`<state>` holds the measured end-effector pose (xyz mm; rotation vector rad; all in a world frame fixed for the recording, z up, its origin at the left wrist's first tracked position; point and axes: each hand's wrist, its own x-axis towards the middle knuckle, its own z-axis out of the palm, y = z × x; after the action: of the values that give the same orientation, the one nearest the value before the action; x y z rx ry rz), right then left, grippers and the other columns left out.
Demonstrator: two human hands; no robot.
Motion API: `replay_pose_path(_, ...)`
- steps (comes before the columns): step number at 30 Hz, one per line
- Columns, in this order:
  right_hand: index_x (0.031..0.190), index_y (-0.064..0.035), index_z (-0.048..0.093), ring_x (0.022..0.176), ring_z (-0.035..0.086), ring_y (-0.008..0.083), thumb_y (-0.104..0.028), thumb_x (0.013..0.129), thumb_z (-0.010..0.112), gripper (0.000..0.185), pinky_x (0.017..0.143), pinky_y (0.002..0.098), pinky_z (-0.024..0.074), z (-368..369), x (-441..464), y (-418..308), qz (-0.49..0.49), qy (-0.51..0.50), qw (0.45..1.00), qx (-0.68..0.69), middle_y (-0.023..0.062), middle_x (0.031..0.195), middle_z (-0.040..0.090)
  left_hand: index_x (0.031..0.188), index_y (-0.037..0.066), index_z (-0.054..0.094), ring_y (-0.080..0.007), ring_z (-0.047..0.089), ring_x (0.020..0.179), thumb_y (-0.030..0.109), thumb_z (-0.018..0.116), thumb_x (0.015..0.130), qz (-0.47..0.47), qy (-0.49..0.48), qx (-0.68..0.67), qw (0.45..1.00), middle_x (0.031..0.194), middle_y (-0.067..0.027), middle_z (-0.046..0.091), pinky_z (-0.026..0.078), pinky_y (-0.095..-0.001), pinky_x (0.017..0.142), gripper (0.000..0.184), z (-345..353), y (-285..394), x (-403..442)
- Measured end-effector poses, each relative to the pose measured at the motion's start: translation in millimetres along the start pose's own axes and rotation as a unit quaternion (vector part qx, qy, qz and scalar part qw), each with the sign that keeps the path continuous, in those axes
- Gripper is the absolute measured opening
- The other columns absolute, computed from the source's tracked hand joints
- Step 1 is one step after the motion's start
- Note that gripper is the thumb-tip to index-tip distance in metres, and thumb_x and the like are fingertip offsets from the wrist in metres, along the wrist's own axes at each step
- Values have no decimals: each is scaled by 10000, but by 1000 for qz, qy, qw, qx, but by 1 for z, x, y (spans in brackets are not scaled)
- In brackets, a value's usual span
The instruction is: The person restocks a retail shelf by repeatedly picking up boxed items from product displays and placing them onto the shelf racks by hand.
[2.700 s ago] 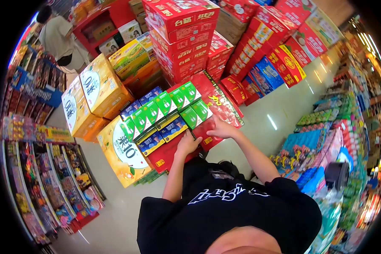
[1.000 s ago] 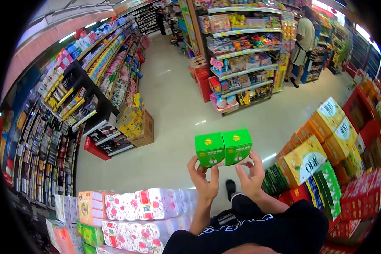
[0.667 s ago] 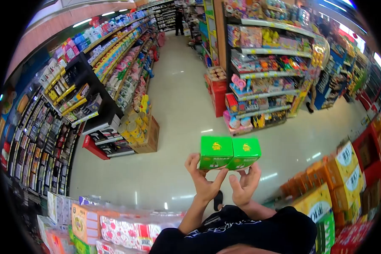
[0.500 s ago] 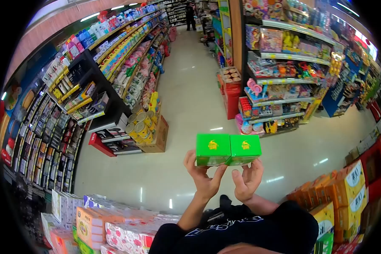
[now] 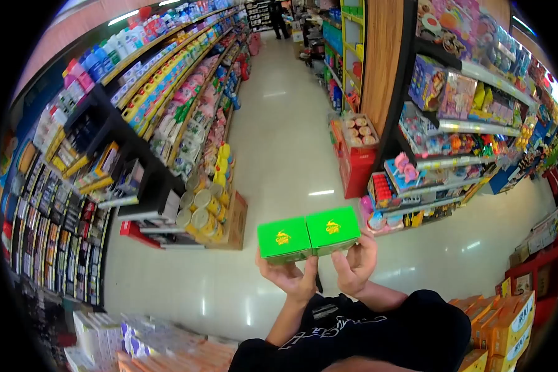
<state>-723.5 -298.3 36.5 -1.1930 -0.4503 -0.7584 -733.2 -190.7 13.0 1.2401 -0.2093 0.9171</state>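
Observation:
Two green boxes with yellow logos are held side by side in front of my body, touching each other. My left hand (image 5: 291, 276) is closed on the left green box (image 5: 284, 238), its thumb against the near side and its fingers partly hidden by the box. The right green box (image 5: 333, 229) is gripped by my right hand (image 5: 357, 263), with the thumb at its near lower edge and the fingers round its right side.
Shelves of bottles and packets (image 5: 167, 93) line the left. Yellow-lidded cans (image 5: 202, 214) stand on a carton beside them. To the right are a toy shelf (image 5: 471, 124) and a red stand (image 5: 356, 170). Orange cartons (image 5: 502, 322) are stacked at lower right. A distant person (image 5: 278, 20) stands up the aisle.
The view has swung from the stacked cartons to the aisle, which is now nearer. Both hands, earlier at the stack, now hold the two green boxes, which have lately shifted slightly left and tilted.

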Motion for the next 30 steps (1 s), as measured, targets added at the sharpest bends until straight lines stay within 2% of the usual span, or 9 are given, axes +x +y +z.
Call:
replay_pose_path(2, 1284, 50, 460, 1256, 523, 303, 60, 829, 697, 513, 1051, 407, 450, 14, 39, 35, -11, 1, 1000, -25, 235, 1378, 451, 1535, 79, 130, -304, 424, 1334, -20, 812, 773, 3, 0, -1, 1000, 1478, -156, 260, 468, -429, 1045, 1028, 16, -33, 45)
replay_pose_path(8, 1283, 47, 464, 1254, 526, 296, 57, 824, 707, 520, 1023, 398, 472, 34, 137, 135, -49, 56, 996, -51, 229, 1378, 460, 1491, 71, 219, -296, 441, 1322, -13, 820, 773, -18, -96, -27, 995, 1474, -141, 256, 516, -408, 985, 941, 55, -133, 165)
replay_pose_path(11, 1275, 42, 475, 1226, 550, 277, 63, 820, 713, 514, 1010, 384, 486, 35, 176, 185, -40, 81, 990, -108, 211, 1356, 478, 1461, 66, 266, -279, 511, 1258, 2, 833, 778, -93, -122, -12, 988, 1459, -140, 286, 558, -375, 906, 891, 75, -172, 210)
replay_pose_path(15, 1247, 39, 493, 1169, 588, 252, 89, 822, 706, 479, 988, 365, 511, 35, 229, 264, -2, 95, 992, -84, 191, 1325, 493, 1442, 70, 290, -260, 583, 1164, 4, 839, 781, -128, -141, 1, 982, 1436, -145, 326, 586, -339, 827, 862, 100, -248, 266)
replay_pose_path(23, 1224, 35, 507, 1130, 604, 236, 94, 833, 710, 444, 951, 353, 535, 38, 376, 429, -8, 98, 994, -54, 178, 1294, 511, 1435, 65, 298, -243, 611, 1115, 20, 831, 804, -74, -197, 45, 977, 1434, -153, 351, 588, -295, 738, 827, 177, -394, 415)
replay_pose_path(26, 1216, 23, 514, 1098, 615, 215, 76, 830, 726, 444, 907, 328, 543, 51, 439, 478, -26, 86, 993, -75, 180, 1303, 526, 1431, 59, 310, -238, 588, 1139, 58, 844, 806, -70, -192, 47, 978, 1436, -156, 371, 571, -307, 771, 822, 203, -434, 474)
replay_pose_path(28, 1212, 17, 518, 1082, 621, 205, 67, 828, 734, 444, 877, 311, 544, 53, 475, 507, -14, 57, 993, -98, 181, 1302, 539, 1421, 52, 345, -255, 551, 1178, 102, 859, 799, -57, -181, 104, 976, 1428, -161, 403, 536, -340, 825, 808, 216, -464, 506)
replay_pose_path(29, 1199, 2, 528, 1058, 629, 194, 50, 821, 751, 441, 795, 282, 548, 52, 489, 523, -4, 52, 991, -124, 177, 1298, 556, 1417, 49, 363, -263, 533, 1198, 123, 866, 796, -52, -174, 131, 975, 1424, -163, 418, 518, -356, 853, 802, 221, -478, 520)
replay_pose_path(30, 1190, -4, 533, 1049, 632, 189, 44, 816, 759, 439, 772, 275, 549, 52, 501, 540, 17, 54, 990, -131, 174, 1288, 564, 1410, 46, 382, -274, 514, 1211, 145, 877, 784, -41, -179, 198, 963, 1419, -166, 434, 496, -370, 876, 804, 227, -491, 533)
